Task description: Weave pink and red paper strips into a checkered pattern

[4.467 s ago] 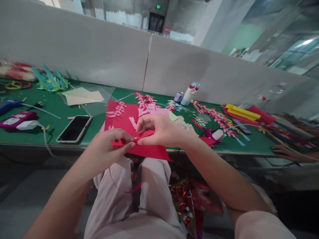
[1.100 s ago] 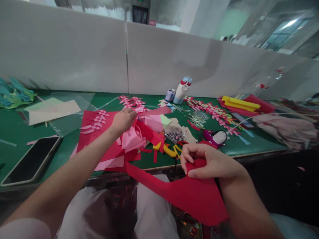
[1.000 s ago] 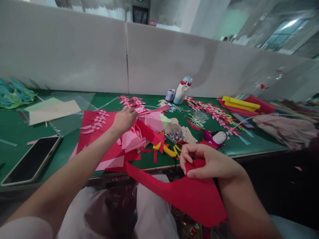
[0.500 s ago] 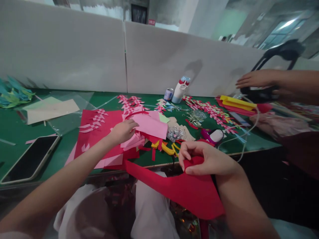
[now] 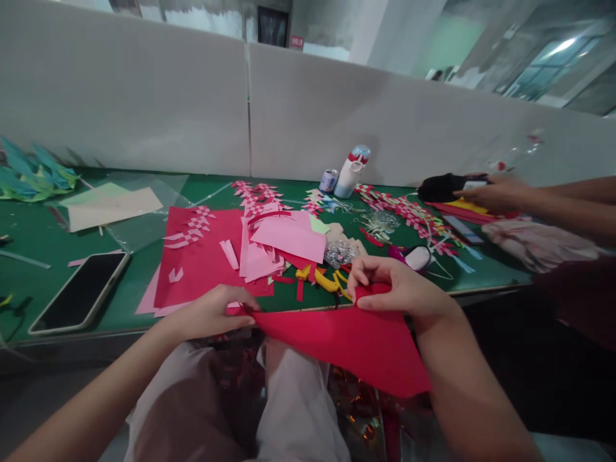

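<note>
A large piece of red paper (image 5: pixel 337 340) hangs over my lap at the table's front edge. My left hand (image 5: pixel 219 312) pinches its narrow left end between thumb and fingers. Near its upper right corner, my right hand (image 5: pixel 389 289) grips the same sheet, the thumb in front and the fingers curled behind. Just beyond lie yellow-handled scissors (image 5: pixel 322 280), partly behind my right hand. Pink paper sheets (image 5: pixel 291 240) are stacked past my left hand, over a flat red sheet (image 5: pixel 192 276) that carries a woven pink-and-red strip (image 5: pixel 191 230).
A phone (image 5: pixel 79 292) lies at the left. A white bottle (image 5: pixel 352 172) and a small can (image 5: pixel 329 181) stand by the partition (image 5: pixel 308 109). Woven strips (image 5: pixel 409 212) run toward the right, where another person's hands (image 5: pixel 505 192) hold a black item (image 5: pixel 445 187).
My left hand has come from the pink papers down to the red paper's left end and taken hold of it. The other person's hands have lowered the black item to the table.
</note>
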`<act>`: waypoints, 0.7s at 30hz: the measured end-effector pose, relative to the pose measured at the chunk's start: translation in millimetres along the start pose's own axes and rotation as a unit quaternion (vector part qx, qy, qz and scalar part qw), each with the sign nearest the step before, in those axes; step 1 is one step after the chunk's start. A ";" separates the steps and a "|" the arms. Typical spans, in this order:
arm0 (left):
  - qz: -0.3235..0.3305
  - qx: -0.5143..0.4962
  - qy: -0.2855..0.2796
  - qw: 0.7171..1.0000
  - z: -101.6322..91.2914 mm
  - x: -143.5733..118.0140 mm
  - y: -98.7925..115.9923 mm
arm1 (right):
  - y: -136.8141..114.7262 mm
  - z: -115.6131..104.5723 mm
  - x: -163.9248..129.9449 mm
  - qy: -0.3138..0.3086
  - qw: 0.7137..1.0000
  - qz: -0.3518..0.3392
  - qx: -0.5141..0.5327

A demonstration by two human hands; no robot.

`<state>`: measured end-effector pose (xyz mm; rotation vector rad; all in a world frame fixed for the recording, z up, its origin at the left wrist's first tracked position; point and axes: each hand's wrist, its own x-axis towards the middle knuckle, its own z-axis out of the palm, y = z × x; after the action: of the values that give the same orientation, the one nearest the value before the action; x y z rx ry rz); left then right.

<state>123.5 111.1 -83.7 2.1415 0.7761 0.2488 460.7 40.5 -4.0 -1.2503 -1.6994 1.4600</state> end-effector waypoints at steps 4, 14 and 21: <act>-0.011 -0.026 0.010 1.000 -1.4 -14.9 -5.2 | 2.3 0.0 0.9 0.006 1.000 0.008 -0.019; -0.108 -0.041 0.036 0.993 -11.4 -52.1 -22.7 | 36.8 21.2 28.4 -0.025 0.998 0.050 0.006; -0.168 -0.054 0.070 0.982 -23.1 -80.5 -41.1 | 60.8 47.8 58.0 0.009 0.998 0.031 -0.053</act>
<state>31.9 96.3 -93.3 1.8699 1.1628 0.2589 413.1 70.5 -82.6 -1.3782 -1.7610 1.4058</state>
